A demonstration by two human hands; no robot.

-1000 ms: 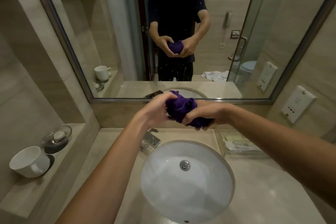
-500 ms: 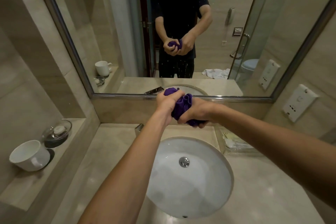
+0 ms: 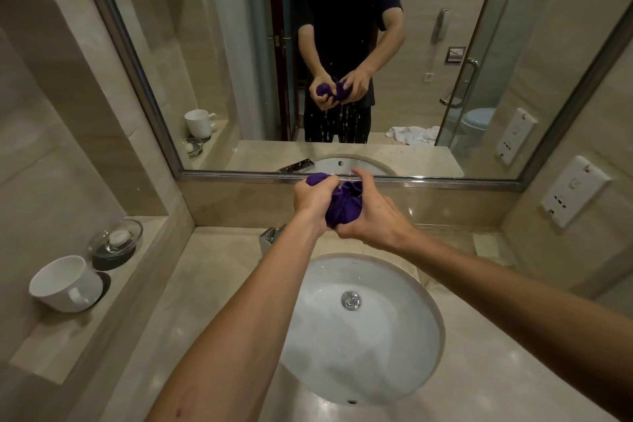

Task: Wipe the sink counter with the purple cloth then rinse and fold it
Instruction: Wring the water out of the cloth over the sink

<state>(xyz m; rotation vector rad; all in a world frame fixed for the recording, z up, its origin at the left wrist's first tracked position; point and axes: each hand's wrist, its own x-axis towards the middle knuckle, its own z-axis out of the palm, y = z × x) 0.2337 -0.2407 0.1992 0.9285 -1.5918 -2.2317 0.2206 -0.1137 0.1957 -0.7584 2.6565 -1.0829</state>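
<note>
Cloth (image 3: 343,205) is bunched into a tight wad between both your hands, held up over the back of the sink (image 3: 363,329), just in front of the mirror's (image 3: 239,44) lower edge. Left hand (image 3: 313,197) is fisted round the upper end w/ a purple nub poking out the top; right hand (image 3: 368,216) wraps the lower part from the side, fingers curled over it. Looks like wringing: opposing grips let you twist, and the mirror shows drips falling under the wad, so the rinse is prob. done and you're squeezing water out. Holding it above the bowl makes sense, since runoff lands in the basin and heads to the drain (image 3: 350,300), not onto the counter (image 3: 219,271) you're meant to have wiped. Faucet (image 3: 270,237) sits just below your left wrist, mostly hidden; can't tell if it's running. Cup (image 3: 66,284) and soap dish (image 3: 114,243) sit on the side ledge, well apart from the splash zone. Folding not yet started; you'd need to shake the wad open first, and a still-soaked cloth would likely fold sloppy and drip.
</note>
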